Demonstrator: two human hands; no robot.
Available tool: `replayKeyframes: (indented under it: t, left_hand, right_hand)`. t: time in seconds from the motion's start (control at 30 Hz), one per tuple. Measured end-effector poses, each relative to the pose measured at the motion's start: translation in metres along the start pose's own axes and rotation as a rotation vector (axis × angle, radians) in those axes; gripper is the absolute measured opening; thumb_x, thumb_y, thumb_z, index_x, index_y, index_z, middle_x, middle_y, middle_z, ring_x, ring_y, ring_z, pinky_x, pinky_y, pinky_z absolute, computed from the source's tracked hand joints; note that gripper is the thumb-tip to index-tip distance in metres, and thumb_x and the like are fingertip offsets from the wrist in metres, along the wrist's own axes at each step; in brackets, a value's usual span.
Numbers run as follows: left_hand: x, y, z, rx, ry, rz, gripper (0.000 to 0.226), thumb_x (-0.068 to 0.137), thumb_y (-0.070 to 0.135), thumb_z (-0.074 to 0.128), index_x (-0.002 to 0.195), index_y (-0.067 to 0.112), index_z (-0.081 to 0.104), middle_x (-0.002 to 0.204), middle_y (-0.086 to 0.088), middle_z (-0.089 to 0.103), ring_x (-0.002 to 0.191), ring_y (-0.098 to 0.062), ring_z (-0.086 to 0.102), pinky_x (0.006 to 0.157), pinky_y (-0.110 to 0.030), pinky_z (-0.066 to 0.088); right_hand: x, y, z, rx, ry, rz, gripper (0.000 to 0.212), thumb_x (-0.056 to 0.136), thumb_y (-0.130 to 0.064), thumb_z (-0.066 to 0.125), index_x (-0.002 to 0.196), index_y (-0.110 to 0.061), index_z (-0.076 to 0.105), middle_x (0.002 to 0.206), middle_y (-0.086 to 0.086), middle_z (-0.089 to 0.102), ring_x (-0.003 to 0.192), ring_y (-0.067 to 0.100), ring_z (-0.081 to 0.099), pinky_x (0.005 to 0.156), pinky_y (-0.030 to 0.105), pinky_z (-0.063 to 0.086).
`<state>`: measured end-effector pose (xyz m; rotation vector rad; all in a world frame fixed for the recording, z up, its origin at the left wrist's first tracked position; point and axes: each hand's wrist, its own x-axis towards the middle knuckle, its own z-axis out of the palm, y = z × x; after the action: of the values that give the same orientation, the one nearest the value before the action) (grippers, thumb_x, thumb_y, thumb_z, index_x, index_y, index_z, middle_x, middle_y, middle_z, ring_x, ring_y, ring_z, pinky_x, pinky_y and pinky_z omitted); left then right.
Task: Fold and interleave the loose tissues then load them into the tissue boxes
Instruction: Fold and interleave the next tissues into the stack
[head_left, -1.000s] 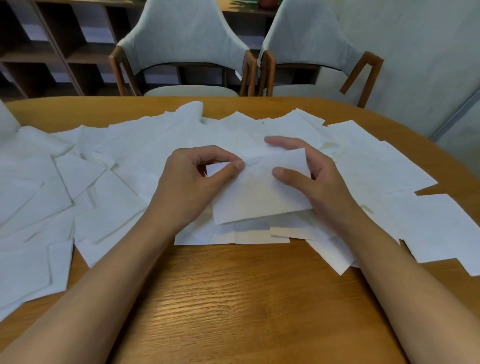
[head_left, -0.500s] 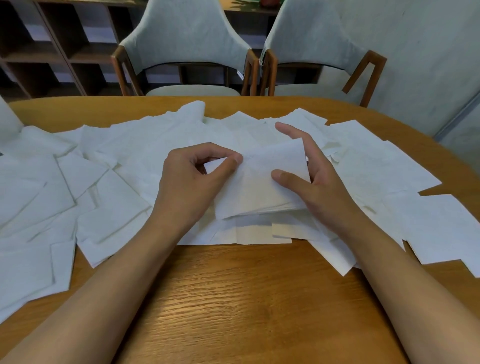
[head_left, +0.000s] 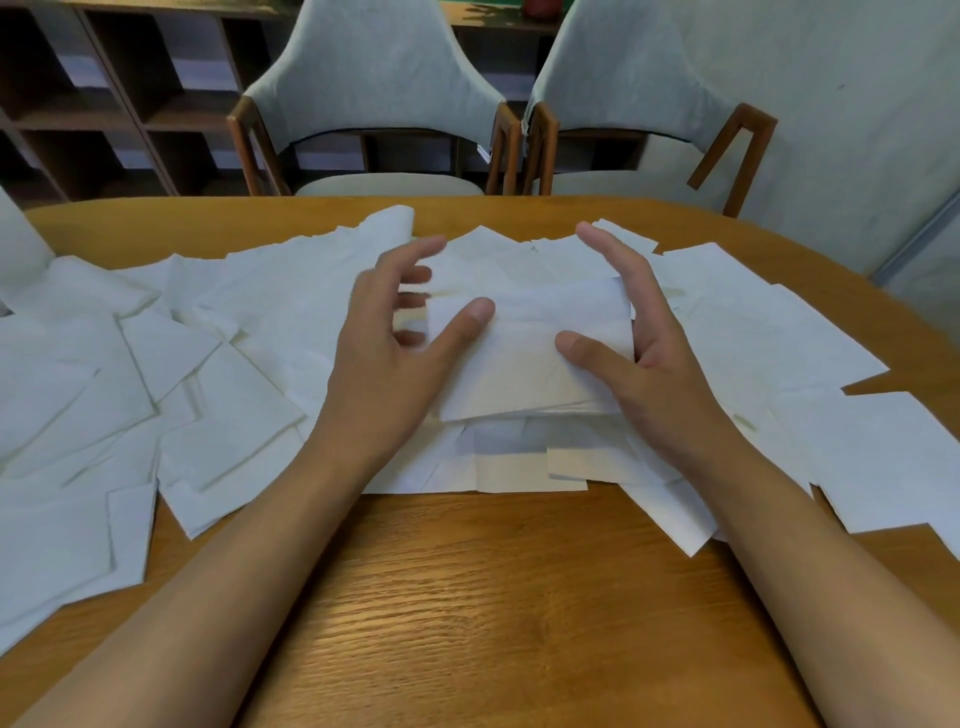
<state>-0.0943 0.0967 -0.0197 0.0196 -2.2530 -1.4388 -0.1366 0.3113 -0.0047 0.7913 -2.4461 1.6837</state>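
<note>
A small stack of folded white tissues (head_left: 535, 343) is held a little above the table's middle. My right hand (head_left: 654, 364) grips its right side, with the thumb on top and the fingers along the far edge. My left hand (head_left: 384, 353) is at the stack's left side with fingers spread and blurred. Only its thumb tip touches the top sheet. Loose white tissues (head_left: 234, 405) cover the wooden table (head_left: 493, 597) from left to right under and around both hands. No tissue box is in view.
Two grey upholstered chairs (head_left: 374, 93) (head_left: 639, 78) stand at the table's far edge, with a dark shelf unit (head_left: 104, 93) behind them. A pale object (head_left: 15, 234) is cut off at the left edge. Bare wood shows near me.
My left hand has let go of its pinch on the stack's left corner and spread its fingers. My right hand still holds the stack, its fingers now straighter.
</note>
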Motion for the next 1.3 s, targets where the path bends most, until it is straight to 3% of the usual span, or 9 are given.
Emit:
replayKeyframes:
  t: [0.13,0.2,0.33,0.43,0.5,0.7,0.83,0.97,1.3]
  left_hand:
    - [-0.003,0.008,0.001,-0.246,-0.282,-0.060,0.054,0.102,0.042,0.059,0.149,0.055,0.036,0.136,0.052,0.040,0.123,0.019,0.049,0.103,-0.018,0.051]
    - [-0.005,0.008,0.004,-0.251,-0.286,-0.011,0.058,0.104,0.028,0.061,0.153,0.048,0.035,0.130,0.057,0.038,0.119,0.028,0.045,0.099,-0.010,0.048]
    - [-0.005,0.006,0.005,-0.303,-0.239,0.004,0.055,0.104,0.019,0.061,0.150,0.041,0.041,0.144,0.031,0.046,0.124,0.008,0.056,0.090,-0.024,0.059]
    - [-0.003,0.004,0.002,-0.301,-0.233,0.028,0.050,0.103,0.018,0.064,0.145,0.039,0.047,0.149,0.011,0.049,0.132,-0.019,0.057,0.085,-0.035,0.064]
    - [-0.002,0.001,0.002,-0.302,-0.237,0.044,0.048,0.103,0.017,0.064,0.144,0.035,0.050,0.151,0.011,0.048,0.137,-0.021,0.052,0.087,-0.038,0.064]
    - [-0.007,-0.004,0.012,0.128,-0.095,0.274,0.058,0.089,0.029,0.083,0.138,0.028,0.054,0.144,0.005,0.043,0.128,-0.011,0.051,0.101,-0.021,0.050]
    - [-0.015,-0.002,0.014,0.159,-0.333,0.409,0.030,0.084,0.037,0.087,0.108,0.024,0.074,0.117,0.006,0.059,0.112,-0.014,0.058,0.090,-0.026,0.049]
    - [-0.025,-0.003,0.025,0.245,-0.603,0.432,0.029,0.085,0.050,0.082,0.107,0.032,0.078,0.117,0.016,0.060,0.116,-0.009,0.054,0.093,-0.036,0.050]
    - [-0.028,-0.003,0.029,0.180,-0.629,0.335,0.012,0.094,0.029,0.075,0.103,0.029,0.082,0.108,0.018,0.067,0.103,-0.006,0.065,0.086,-0.033,0.055]
  right_hand:
    - [-0.001,0.000,-0.004,0.053,0.016,0.023,0.046,0.101,-0.021,0.059,0.140,-0.042,0.048,0.118,-0.058,0.040,0.111,-0.026,0.043,0.085,0.008,0.047]
    - [-0.001,-0.001,-0.006,0.067,0.012,0.030,0.039,0.101,-0.019,0.058,0.135,-0.038,0.057,0.122,-0.049,0.049,0.114,-0.018,0.048,0.085,0.012,0.048]
    - [-0.002,0.001,-0.007,0.065,-0.041,0.036,0.027,0.099,-0.012,0.061,0.117,-0.029,0.072,0.121,-0.027,0.067,0.119,-0.007,0.055,0.092,0.010,0.044]
    - [0.000,0.004,-0.008,0.127,-0.069,0.086,0.031,0.097,-0.019,0.064,0.124,-0.032,0.070,0.129,-0.024,0.064,0.123,-0.002,0.054,0.098,0.022,0.048]
    - [0.000,0.004,-0.009,0.167,-0.081,0.115,0.035,0.097,-0.021,0.064,0.129,-0.034,0.067,0.132,-0.025,0.061,0.125,0.001,0.055,0.098,0.029,0.051]
    - [0.004,0.008,-0.014,0.024,0.105,0.099,0.034,0.099,-0.014,0.062,0.122,-0.038,0.069,0.115,-0.044,0.059,0.112,-0.025,0.047,0.085,-0.001,0.040]
    - [0.008,0.014,-0.018,-0.018,0.210,0.145,0.034,0.098,-0.017,0.062,0.123,-0.038,0.070,0.115,-0.045,0.057,0.113,-0.029,0.043,0.089,-0.005,0.036]
    - [0.008,0.015,-0.016,-0.051,0.213,0.156,0.032,0.099,-0.020,0.062,0.124,-0.039,0.069,0.117,-0.044,0.054,0.109,-0.033,0.039,0.084,-0.009,0.033]
    - [0.007,0.015,-0.013,-0.055,0.172,0.145,0.033,0.099,-0.019,0.062,0.123,-0.039,0.069,0.123,-0.037,0.058,0.113,-0.028,0.042,0.083,-0.008,0.034]
